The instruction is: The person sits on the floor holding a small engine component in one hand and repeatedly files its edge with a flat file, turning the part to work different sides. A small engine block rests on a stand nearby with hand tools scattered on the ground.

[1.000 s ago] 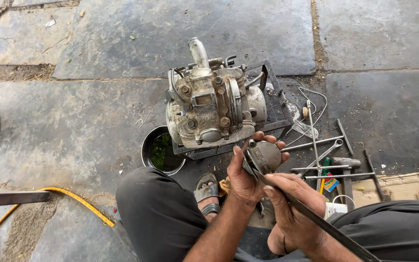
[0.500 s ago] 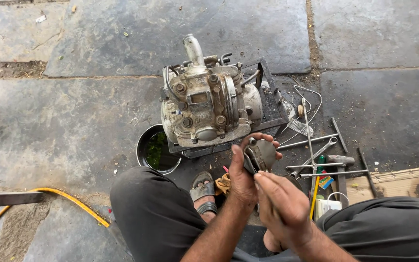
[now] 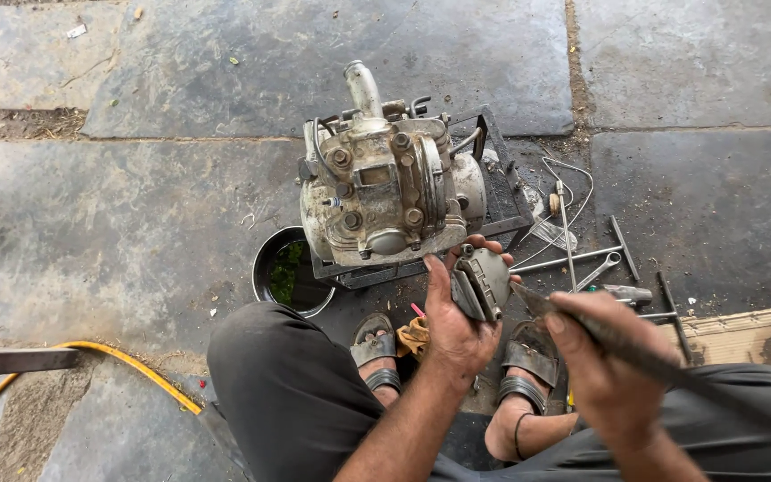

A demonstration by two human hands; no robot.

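Stone paving (image 3: 180,205), grey and stained, forms the ground, with wide joints running across it. On it stands a small metal frame stand (image 3: 501,192) carrying a dirty engine block (image 3: 385,192), whose pipe stub points up and away from the person. Just left of the stand sits a round black bowl (image 3: 283,277) with green matter inside. A yellow hose (image 3: 127,366) curves across the lower left. Right of the stand lie loose tools: T-handle wrenches (image 3: 600,254) and a thin wire (image 3: 573,183).

The person squats with sandalled feet (image 3: 377,344) below the stand.

The left hand (image 3: 452,321) is raised between the knees, just below the engine block. Its fingers are clamped around a small grey metal cover (image 3: 484,281), thumb on the near left edge and fingertips curled over the far rim. The cover is held on edge, its long axis running roughly from the person towards the engine, its flat face turned to the right.

The right hand (image 3: 604,366) is closed in a fist around a long dark file (image 3: 635,348). The tool's long axis runs diagonally from lower right to upper left. Its tip points at the cover and meets its right-hand face. The rear end of the tool leaves the frame at lower right, blurred.
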